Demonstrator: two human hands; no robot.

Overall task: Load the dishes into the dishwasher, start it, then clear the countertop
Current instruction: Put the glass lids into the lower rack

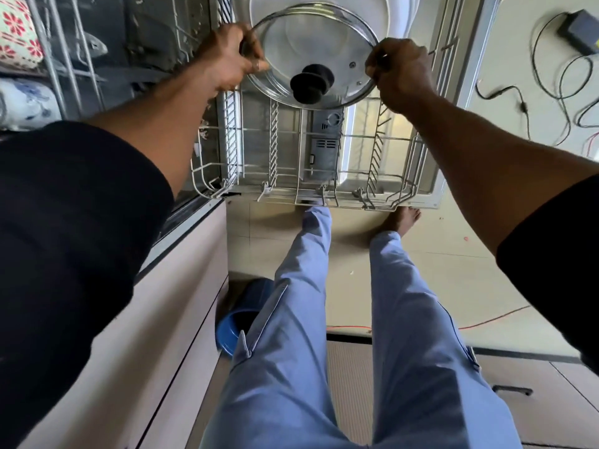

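A round glass lid [324, 43] with a steel rim and a black knob is held over the pulled-out lower dishwasher rack [291, 176]. My left hand [231, 58] grips the lid's left rim. My right hand [400, 71] grips its right rim. The lid tilts with the knob facing me. Behind the lid stand white plates [402, 14] in the rack. The near half of the rack holds nothing, and the open dishwasher door [453, 131] lies under it.
The upper rack [64, 59] at the left holds a red-flowered bowl [17, 30] and a blue-patterned white dish [26, 102]. A blue bucket [240, 315] sits on the floor by the cabinet. Cables and a power adapter [580, 27] lie on the floor at the right.
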